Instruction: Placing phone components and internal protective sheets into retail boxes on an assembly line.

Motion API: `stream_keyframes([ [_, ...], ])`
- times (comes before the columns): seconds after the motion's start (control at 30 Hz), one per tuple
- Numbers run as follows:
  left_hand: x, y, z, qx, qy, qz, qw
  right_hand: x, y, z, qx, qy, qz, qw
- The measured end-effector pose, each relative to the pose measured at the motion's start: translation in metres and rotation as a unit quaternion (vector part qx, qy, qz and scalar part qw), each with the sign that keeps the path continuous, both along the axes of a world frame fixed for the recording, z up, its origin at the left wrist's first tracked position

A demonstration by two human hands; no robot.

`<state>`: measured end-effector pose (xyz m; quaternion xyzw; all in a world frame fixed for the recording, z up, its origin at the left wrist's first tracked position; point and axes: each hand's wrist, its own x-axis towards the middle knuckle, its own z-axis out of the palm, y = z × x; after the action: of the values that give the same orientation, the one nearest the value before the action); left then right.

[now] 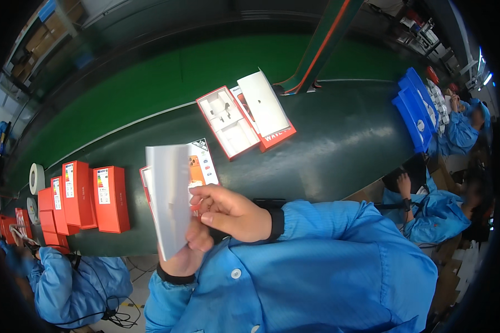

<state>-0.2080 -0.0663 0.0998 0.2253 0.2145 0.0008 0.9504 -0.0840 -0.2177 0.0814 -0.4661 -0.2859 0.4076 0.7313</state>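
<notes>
My left hand (190,248) grips a pale, partly see-through flat sheet or sleeve (171,194), held upright and tilted slightly left, with its lower end between the fingers. Beside its right edge is my right hand (236,215), fingers curled and thumb closed toward them. What its fingertips pinch, if anything, I cannot make out. Behind the sheet, mostly covered, lies a box with a white printed face (204,161) showing an orange phone picture; a red edge shows at its left.
An open red box with white inner compartments (228,119) lies farther back, touching a red lid with a white tray (264,108) on it. Several closed red boxes (110,197) stand left, near tape rolls (36,178). Blue bins (414,114) and co-workers (436,213) are at right.
</notes>
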Motion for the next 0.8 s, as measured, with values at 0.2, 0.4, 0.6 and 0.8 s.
stream_keyframes([
  [0.2, 0.011, -0.020, 0.002, 0.052, -0.026, -0.116, 0.992, 0.015, -0.009, 0.017, -0.080, 0.024, 0.047, 0.995],
  [0.4, -0.012, -0.011, -0.017, 0.619, 0.033, 0.099, 0.778, 0.032, -0.005, 0.002, -0.112, -0.063, -0.071, 0.989],
  [0.6, -0.003, 0.012, -0.016, 0.883, -0.071, -0.039, 0.463, 0.054, -0.008, 0.000, -0.313, -0.340, -0.078, 0.883],
  [0.8, 0.004, 0.013, -0.034, 0.900, -0.085, -0.103, 0.416, 0.050, -0.006, -0.020, -0.295, -0.332, -0.109, 0.889],
])
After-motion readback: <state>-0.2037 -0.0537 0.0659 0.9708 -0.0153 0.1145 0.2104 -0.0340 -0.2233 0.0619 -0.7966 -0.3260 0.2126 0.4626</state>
